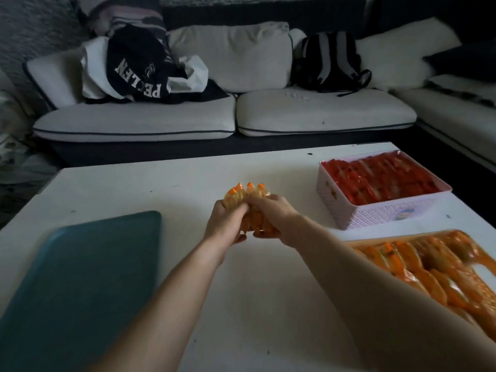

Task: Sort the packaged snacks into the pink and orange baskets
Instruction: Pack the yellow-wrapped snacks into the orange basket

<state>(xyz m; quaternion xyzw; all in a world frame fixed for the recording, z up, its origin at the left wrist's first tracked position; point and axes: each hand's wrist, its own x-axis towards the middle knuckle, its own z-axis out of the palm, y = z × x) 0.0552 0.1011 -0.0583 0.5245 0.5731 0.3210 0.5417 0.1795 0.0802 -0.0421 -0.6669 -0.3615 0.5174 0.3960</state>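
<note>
- Step in hand: I judge this a gathering step. Both hands meet at centre frame over the desk [268,304], squaring up a bundle of orange snack packets [249,200] before it goes to a basket.
- Left hand [224,220]: its grip is clamped on the left side of the bundle, fingers wrapped across the front.
- Right hand [271,213]: its grip is clamped on the right side of the same bundle, touching the left hand's fingers. The packets stand roughly upright, orange tips showing above the knuckles; whether their lower ends rest on the desk I cannot tell.
- Destinations: the orange basket [357,241] lies at lower right, already well stocked with orange packets [429,277]. The pink basket [375,213] stands beyond it at right of centre, packed with red packets [381,178].
- Next move, in my judgement: carry the bundle right and toward the lower edge of the frame into the orange basket, keeping both hands firm so that the slick wrappers do not fan out. The colour matches that basket, not the pink one.
- Obstructions: the desk between hands and orange basket is bare; the right forearm crosses near the basket's near corner. Little free room shows inside; motion blur hides detail there.
- Surroundings: a teal tray [88,277] lies at lower left, holding nothing that I can see. A sofa [228,114] with clothing [139,71] and a backpack [327,63] fills the top of the frame, well apart from the work.
</note>
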